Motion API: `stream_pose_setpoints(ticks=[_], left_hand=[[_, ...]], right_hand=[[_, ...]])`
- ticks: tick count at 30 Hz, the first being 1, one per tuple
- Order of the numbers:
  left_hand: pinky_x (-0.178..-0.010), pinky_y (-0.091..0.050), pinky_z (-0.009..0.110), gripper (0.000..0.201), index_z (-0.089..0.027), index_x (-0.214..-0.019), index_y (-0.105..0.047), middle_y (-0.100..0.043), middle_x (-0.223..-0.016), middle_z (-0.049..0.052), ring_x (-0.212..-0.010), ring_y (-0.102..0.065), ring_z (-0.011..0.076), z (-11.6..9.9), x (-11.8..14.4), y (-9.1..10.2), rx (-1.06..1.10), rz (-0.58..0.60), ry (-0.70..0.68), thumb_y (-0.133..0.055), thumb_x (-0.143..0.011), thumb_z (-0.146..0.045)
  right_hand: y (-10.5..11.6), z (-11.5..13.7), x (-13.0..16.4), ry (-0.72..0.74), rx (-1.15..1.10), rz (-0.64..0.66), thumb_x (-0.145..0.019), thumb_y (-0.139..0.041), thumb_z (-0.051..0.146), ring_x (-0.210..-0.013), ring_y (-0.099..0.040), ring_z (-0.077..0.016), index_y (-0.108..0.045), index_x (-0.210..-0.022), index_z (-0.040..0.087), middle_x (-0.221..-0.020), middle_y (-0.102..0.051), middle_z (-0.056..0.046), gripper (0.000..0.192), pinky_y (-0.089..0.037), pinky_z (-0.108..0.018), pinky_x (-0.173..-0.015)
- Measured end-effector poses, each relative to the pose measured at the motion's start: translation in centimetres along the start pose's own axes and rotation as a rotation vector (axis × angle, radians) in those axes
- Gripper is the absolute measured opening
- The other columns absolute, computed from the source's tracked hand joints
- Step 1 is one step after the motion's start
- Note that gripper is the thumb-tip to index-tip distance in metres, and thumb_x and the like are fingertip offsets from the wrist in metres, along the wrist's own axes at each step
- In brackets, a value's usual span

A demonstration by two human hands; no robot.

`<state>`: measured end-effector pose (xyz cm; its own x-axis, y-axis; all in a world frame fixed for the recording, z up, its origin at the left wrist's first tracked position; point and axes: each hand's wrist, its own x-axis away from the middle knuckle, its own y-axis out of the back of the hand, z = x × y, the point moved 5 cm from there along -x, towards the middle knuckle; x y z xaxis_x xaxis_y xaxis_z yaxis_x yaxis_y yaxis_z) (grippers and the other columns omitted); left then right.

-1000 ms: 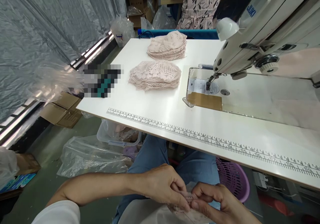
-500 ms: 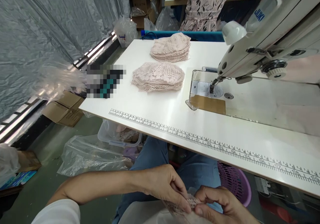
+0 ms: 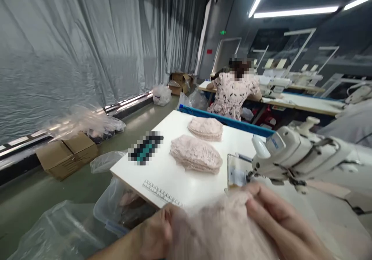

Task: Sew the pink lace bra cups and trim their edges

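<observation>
A white surface (image 3: pixel 174 174) carries a sewing machine (image 3: pixel 293 155) at right and two lace stacks (image 3: pixel 196 155) farther left. Near, left hand (image 3: pixel 155 235) and right hand (image 3: pixel 276 217) each grip a blurred pink lace piece (image 3: pixel 221 229), fingers closed on it.

White table (image 3: pixel 174 176) bears two lace stacks (image 3: pixel 196 154), sewing machine (image 3: pixel 302 155).

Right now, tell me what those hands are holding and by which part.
Both hold one blurred piece of pale pink lace raised in front of the camera: the left hand grips its left edge, the right hand its upper right edge.
</observation>
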<state>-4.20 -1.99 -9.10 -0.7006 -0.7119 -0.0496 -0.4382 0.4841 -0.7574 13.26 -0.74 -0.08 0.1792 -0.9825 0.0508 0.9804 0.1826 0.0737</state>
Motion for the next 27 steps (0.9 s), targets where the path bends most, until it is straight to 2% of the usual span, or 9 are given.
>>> stream_pose_setpoints(ticks=[2, 4, 6, 9, 13, 16, 19, 23, 27], left_hand=[[-0.088, -0.043, 0.032, 0.059, -0.02, -0.102, -0.068, -0.066, -0.103, 0.006, -0.099, -0.059, 0.0233, -3.9, -0.9, 0.1, 0.119, 0.025, -0.168, -0.052, -0.072, -0.069], [-0.097, -0.037, 0.039, 0.073, -0.022, -0.118, -0.058, -0.057, -0.12, 0.009, -0.115, -0.049, 0.0276, -7.8, -2.7, 0.3, 0.09, 0.082, -0.256, -0.035, -0.074, -0.077], [-0.097, -0.037, 0.041, 0.081, -0.02, -0.126, -0.049, -0.051, -0.127, 0.012, -0.118, -0.046, 0.0295, -11.4, -5.7, 1.0, -0.048, 0.068, -0.305, -0.04, -0.07, -0.078], [-0.087, -0.046, 0.035, 0.071, -0.023, -0.131, -0.04, -0.056, -0.12, 0.01, -0.107, -0.055, 0.0242, -16.3, -11.8, 3.6, -0.465, -0.233, -0.328, -0.063, -0.072, -0.055], [-0.078, -0.05, 0.03, 0.063, -0.019, -0.134, -0.032, -0.06, -0.109, 0.01, -0.092, -0.061, 0.0187, -20.3, -20.7, 6.6, -0.67, -0.379, -0.3, -0.062, -0.079, -0.027], [-0.08, -0.05, 0.035, 0.047, -0.016, -0.128, -0.039, -0.056, -0.112, 0.009, -0.093, -0.059, 0.0187, -21.3, -25.9, 9.0, -0.88, -0.462, -0.299, -0.056, -0.085, -0.025], [-0.084, -0.048, 0.042, 0.033, -0.015, -0.117, -0.049, -0.052, -0.117, 0.009, -0.1, -0.055, 0.0212, -20.8, -28.8, 11.1, -1.122, -0.538, -0.273, -0.052, -0.088, -0.03], [-0.087, -0.046, 0.043, 0.034, -0.016, -0.118, -0.049, -0.05, -0.12, 0.009, -0.105, -0.052, 0.0226, -19.0, -29.8, 12.3, -1.411, -0.607, -0.178, -0.053, -0.088, -0.031], [-0.095, -0.037, 0.051, 0.038, -0.017, -0.122, -0.046, -0.04, -0.13, 0.011, -0.116, -0.042, 0.0276, -18.1, -28.3, 10.2, -1.665, -0.56, -0.16, -0.054, -0.087, -0.025]], right_hand=[[0.3, 1.9, -4.1, 0.083, -0.097, -0.115, -0.074, -0.065, 0.049, -0.052, -0.046, -0.0081, -0.055, -0.076, 0.022, -0.061, -0.05, 0.006, 0.028, -0.038, -0.017, -0.045], [0.8, 3.0, -8.7, 0.135, -0.159, -0.226, -0.072, -0.068, 0.046, -0.05, -0.047, -0.0075, -0.054, -0.078, 0.021, -0.061, -0.051, 0.006, 0.029, -0.038, -0.017, -0.043], [1.5, 3.5, -13.4, 0.194, -0.157, -0.31, -0.078, -0.064, 0.043, -0.049, -0.046, -0.0064, -0.055, -0.08, 0.019, -0.063, -0.051, 0.006, 0.026, -0.038, -0.017, -0.042], [3.4, 2.9, -19.9, 0.249, -0.132, -0.457, -0.089, -0.052, 0.034, -0.064, -0.056, -0.0089, -0.055, -0.098, 0.015, -0.085, -0.059, 0.0, 0.022, -0.048, -0.024, -0.055], [7.0, 1.1, -26.6, 0.267, -0.05, -0.632, -0.089, -0.052, 0.034, -0.086, -0.06, -0.0163, -0.053, -0.112, 0.016, -0.107, -0.058, -0.005, 0.029, -0.051, -0.036, -0.073], [9.9, -0.5, -29.7, 0.242, 0.069, -0.754, -0.089, -0.052, 0.034, -0.092, -0.059, -0.0182, -0.052, -0.115, 0.017, -0.112, -0.057, -0.006, 0.031, -0.05, -0.038, -0.076], [12.1, -2.6, -31.0, 0.165, 0.242, -0.832, -0.088, -0.054, 0.033, -0.095, -0.058, -0.019, -0.053, -0.114, 0.017, -0.114, -0.056, -0.006, 0.03, -0.049, -0.04, -0.079], [13.0, -5.3, -30.8, 0.054, 0.461, -0.855, -0.088, -0.054, 0.032, -0.096, -0.058, -0.0192, -0.053, -0.114, 0.017, -0.114, -0.056, -0.006, 0.03, -0.049, -0.041, -0.08], [11.7, -5.6, -29.3, 0.058, 0.612, -0.85, -0.088, -0.054, 0.032, -0.1, -0.056, -0.0203, -0.051, -0.116, 0.018, -0.119, -0.053, -0.007, 0.031, -0.047, -0.042, -0.083]])
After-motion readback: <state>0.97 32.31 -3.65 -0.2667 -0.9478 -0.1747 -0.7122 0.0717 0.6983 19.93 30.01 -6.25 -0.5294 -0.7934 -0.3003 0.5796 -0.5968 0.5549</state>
